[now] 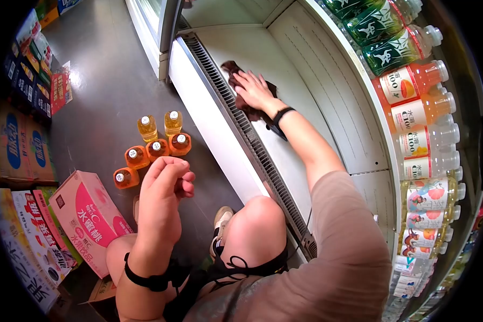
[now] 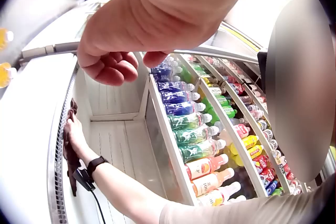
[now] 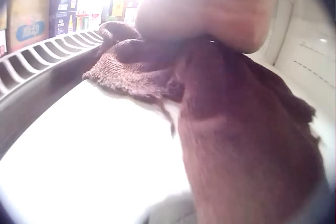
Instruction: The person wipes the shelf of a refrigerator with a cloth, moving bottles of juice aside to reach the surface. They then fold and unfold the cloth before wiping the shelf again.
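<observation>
My right hand (image 1: pixel 256 92) lies with extended fingers on a dark brown cloth (image 1: pixel 248 111), pressing it against the white floor of the cooler (image 1: pixel 300 115), beside the slotted vent strip (image 1: pixel 220 80). In the right wrist view the cloth (image 3: pixel 247 140) is bunched and folded under the hand (image 3: pixel 210 14), its knitted texture showing. My left hand (image 1: pixel 166 185) hangs in the air above my lap with loosely curled fingers and nothing in it. The left wrist view shows the same hand (image 2: pixel 123 45) at the top, its fingertips bent downward.
Several orange and yellow juice bottles (image 1: pixel 156 148) stand on the grey floor (image 1: pixel 107 107) to the left. A pink drink carton (image 1: pixel 88 220) leans near my left leg. Rows of bottles (image 1: pixel 413 118) fill the cooler shelf on the right. A cable (image 2: pixel 98 208) trails from the right wrist.
</observation>
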The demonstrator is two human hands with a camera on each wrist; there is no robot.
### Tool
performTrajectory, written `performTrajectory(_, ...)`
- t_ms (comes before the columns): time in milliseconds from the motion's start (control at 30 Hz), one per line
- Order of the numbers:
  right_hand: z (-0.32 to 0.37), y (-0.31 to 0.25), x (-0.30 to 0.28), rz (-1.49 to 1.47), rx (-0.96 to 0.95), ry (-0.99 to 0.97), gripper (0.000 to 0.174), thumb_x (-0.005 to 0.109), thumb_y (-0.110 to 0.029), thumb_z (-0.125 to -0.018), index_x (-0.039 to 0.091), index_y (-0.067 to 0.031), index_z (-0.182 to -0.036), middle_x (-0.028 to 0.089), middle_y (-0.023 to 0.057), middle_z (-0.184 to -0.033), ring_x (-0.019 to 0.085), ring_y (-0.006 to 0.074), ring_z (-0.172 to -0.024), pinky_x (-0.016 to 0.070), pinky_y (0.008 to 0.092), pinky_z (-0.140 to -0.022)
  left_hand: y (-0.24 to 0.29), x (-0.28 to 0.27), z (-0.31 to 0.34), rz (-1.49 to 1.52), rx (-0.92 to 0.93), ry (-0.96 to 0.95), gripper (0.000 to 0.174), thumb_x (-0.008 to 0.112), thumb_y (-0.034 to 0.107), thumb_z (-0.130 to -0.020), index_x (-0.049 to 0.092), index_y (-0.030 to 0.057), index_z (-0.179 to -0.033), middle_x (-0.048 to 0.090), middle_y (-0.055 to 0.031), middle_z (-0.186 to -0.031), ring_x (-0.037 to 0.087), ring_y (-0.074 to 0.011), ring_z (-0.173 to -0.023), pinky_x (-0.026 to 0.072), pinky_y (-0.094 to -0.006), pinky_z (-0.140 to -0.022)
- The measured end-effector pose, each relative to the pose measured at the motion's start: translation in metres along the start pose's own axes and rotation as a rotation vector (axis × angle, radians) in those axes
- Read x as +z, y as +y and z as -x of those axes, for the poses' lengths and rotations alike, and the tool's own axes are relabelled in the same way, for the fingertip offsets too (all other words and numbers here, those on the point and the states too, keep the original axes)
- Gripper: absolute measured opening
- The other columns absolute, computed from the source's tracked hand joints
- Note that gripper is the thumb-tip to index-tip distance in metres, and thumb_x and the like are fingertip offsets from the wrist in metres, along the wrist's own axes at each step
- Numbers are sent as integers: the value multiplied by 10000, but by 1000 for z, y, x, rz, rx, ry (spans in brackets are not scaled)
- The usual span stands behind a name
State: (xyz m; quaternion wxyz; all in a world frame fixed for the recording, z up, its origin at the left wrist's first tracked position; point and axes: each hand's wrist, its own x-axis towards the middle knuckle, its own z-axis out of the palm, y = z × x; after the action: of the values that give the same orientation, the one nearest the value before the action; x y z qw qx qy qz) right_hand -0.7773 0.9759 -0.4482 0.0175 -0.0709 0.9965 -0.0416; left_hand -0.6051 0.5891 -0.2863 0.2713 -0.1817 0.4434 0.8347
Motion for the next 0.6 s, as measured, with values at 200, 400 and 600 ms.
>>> performTrajectory(200, 153, 40, -9, -36, 71, -77, 576, 401, -448, -1000, 338, -196, -1514, 259, 74, -1592, 174, 315, -1484, 92, 529, -1194, -4, 5, -1, 16, -11, -43, 103, 577, 191, -908, 569, 90, -889, 586, -26, -772, 528, -110, -660, 431, -266, -642)
performTrajectory(400, 327, 92, 12, 19, 624, 40, 597, 366, -483, -1008, 300, -199, -1529, 229, 40, -1608, 183, 291, -1486, 122, 577, -1175, -6, 12, -3, 8, 11, -97, 127, 595, 212, -898, 570, 89, -878, 580, -27, -770, 526, -115, -671, 427, -276, -647)
performTrajectory(600, 368, 132, 20, -23, 1272, 115, 671, 297, -560, -975, 268, -194, -1537, 211, 51, -1615, 185, 349, -1476, 89, 620, -1158, -11, 11, 2, -6, -21, -106, 111, 576, 189, -896, 582, 82, -869, 587, -27, -756, 529, -121, -656, 423, -278, -638)
